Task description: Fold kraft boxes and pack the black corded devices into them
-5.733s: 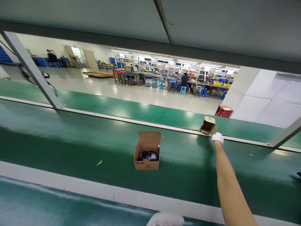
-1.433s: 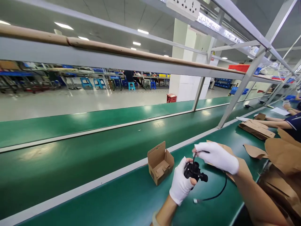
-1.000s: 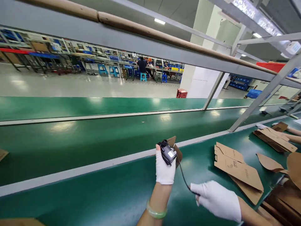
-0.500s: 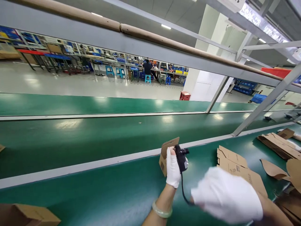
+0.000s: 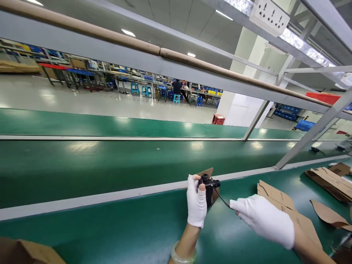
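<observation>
My left hand (image 5: 196,203), in a white glove, is closed around a small black device (image 5: 209,187) held upright over the green bench. Just behind it stands a small open cardboard box (image 5: 208,173), mostly hidden by the hand and the device. A thin black cable (image 5: 223,200) runs from the device to my right hand (image 5: 264,219), also gloved, whose fingertips pinch the cable. A pale green bangle (image 5: 183,255) sits on my left wrist.
Flat cardboard blanks (image 5: 280,201) lie to the right, with another stack (image 5: 330,179) farther right. A cardboard box corner (image 5: 24,253) shows at bottom left. A green conveyor belt (image 5: 110,165) runs beyond the white rail (image 5: 96,198). Slanted metal posts (image 5: 310,135) rise on the right.
My right hand has dropped and drawn back to the right, pulling the cable out. My left hand holds the device slightly lower against the box.
</observation>
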A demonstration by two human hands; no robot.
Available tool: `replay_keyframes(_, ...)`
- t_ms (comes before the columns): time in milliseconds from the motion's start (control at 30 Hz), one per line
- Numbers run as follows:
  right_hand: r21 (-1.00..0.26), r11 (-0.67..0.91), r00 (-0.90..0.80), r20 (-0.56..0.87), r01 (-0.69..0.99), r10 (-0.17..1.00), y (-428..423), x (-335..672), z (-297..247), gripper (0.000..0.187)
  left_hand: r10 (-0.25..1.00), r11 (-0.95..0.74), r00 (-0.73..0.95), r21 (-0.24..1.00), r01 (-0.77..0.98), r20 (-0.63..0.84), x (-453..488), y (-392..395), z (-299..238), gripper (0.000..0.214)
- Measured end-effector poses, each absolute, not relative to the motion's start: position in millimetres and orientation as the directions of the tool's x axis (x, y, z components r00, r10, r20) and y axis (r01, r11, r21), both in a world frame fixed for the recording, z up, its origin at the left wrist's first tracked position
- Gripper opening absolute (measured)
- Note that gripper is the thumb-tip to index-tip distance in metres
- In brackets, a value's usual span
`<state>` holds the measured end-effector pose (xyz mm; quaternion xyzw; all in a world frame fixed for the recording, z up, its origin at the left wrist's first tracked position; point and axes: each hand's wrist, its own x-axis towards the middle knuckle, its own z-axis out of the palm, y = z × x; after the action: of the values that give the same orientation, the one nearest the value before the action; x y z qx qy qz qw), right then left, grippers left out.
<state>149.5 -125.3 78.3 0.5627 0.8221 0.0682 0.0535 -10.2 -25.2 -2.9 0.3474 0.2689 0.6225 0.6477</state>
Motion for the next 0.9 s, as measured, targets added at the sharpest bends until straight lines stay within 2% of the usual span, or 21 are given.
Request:
replay_keyframes(33,0.224,0.378,-0.390,0.013,0.898,0.921,-132.2,144.4,85.9,0.024,0.984,-0.090,0.083,0.847,-0.523,0.156,-11.3,-23.9,-3.4,0.052)
replay_keyframes(100,0.271,0.417,-0.450,0.070,0.867,0.890,-133.8,136.1,104.8,0.028,0.938,-0.210,0.192,0.915,-0.344,0.288,-10.4,-26.6,-4.0,0.051)
replay_keyframes(167,0.232,0.470,-0.501,0.097,0.852,0.860,-119.8,133.9,121.1,0.029,0.869,-0.203,0.375,0.924,-0.323,0.322,-7.4,-34.0,-2.8,0.058)
replay_keyframes(233,0.085,0.504,-0.511,0.132,0.860,0.849,-97.0,139.1,127.4,0.028,0.775,-0.140,0.531,0.912,-0.385,0.343,-5.2,-41.8,-0.2,0.068)
replay_keyframes(333,-0.298,0.501,-0.461,0.197,0.812,0.865,-67.2,151.9,114.0,0.030,0.698,-0.048,0.613,0.878,-0.476,0.370,-5.9,-46.6,2.1,0.077)
replay_keyframes(400,-0.488,0.453,-0.396,0.222,0.746,0.891,-58.7,157.0,95.8,0.032,0.746,-0.018,0.560,0.852,-0.523,0.359,-7.2,-45.1,0.4,0.072)
replay_keyframes(467,-0.567,0.393,-0.307,0.245,0.723,0.919,-59.4,157.9,78.6,0.034,0.837,-0.005,0.457,0.838,-0.546,0.302,-6.8,-42.5,-2.9,0.062)
replay_keyframes(567,-0.578,0.393,-0.277,0.281,0.715,0.919,-68.2,155.0,66.8,0.042,0.922,0.000,0.325,0.843,-0.538,0.208,-1.2,-41.6,-6.9,0.052)
replay_keyframes(667,-0.580,0.400,-0.346,0.208,0.709,0.915,-74.3,149.3,71.5,0.047,0.953,-0.010,0.247,0.830,-0.558,0.178,6.5,-43.3,-7.4,0.049)
replay_keyframes(733,-0.567,0.319,-0.297,0.135,0.759,0.945,-73.6,144.4,77.3,0.042,0.965,-0.020,0.206,0.825,-0.565,0.165,9.2,-43.6,-6.6,0.050)
replay_keyframes(800,-0.531,0.264,-0.245,0.107,0.805,0.963,-68.3,140.1,80.8,0.030,0.976,-0.036,0.163,0.845,-0.534,0.145,8.5,-42.4,-5.8,0.049)
replay_keyframes(900,-0.418,0.296,-0.266,0.130,0.859,0.955,-52.0,135.7,78.4,0.023,0.985,-0.135,0.033,0.879,-0.456,0.169,1.2,-38.8,-3.8,0.047)
